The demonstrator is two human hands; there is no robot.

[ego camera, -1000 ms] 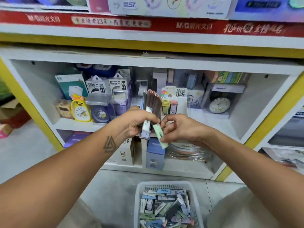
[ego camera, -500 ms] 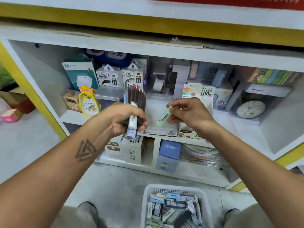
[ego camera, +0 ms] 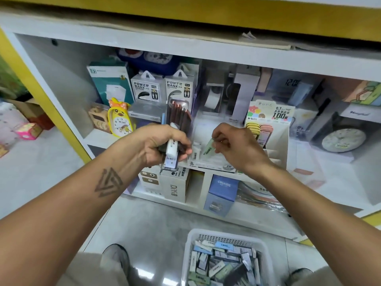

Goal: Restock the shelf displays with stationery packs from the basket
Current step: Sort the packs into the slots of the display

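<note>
Stationery packs (ego camera: 223,263) — many, small and flat, in mixed pale colours — lay heaped in the white basket (ego camera: 192,240) on the floor nearest the viewer, between the person's two shoes. Judged stock remaining: plentiful; most of the restocking was still to do.

Left hand (ego camera: 162,143): fingers curled tight round a fanned bundle of dark packs (ego camera: 179,115) with one white pack (ego camera: 172,149) in front, held upright just before the shelf edge.

Right hand (ego camera: 237,145): thumb and fingertips pinching a single green pack (ego camera: 208,148), tilted, over the clear display tray (ego camera: 210,164) on the middle shelf — apparently mid-placement, not yet released.

Behind, same shelf: a card display stand (ego camera: 270,114) partly filled, a yellow duck clock (ego camera: 119,120), and power bank boxes (ego camera: 162,89) at the back.
</note>
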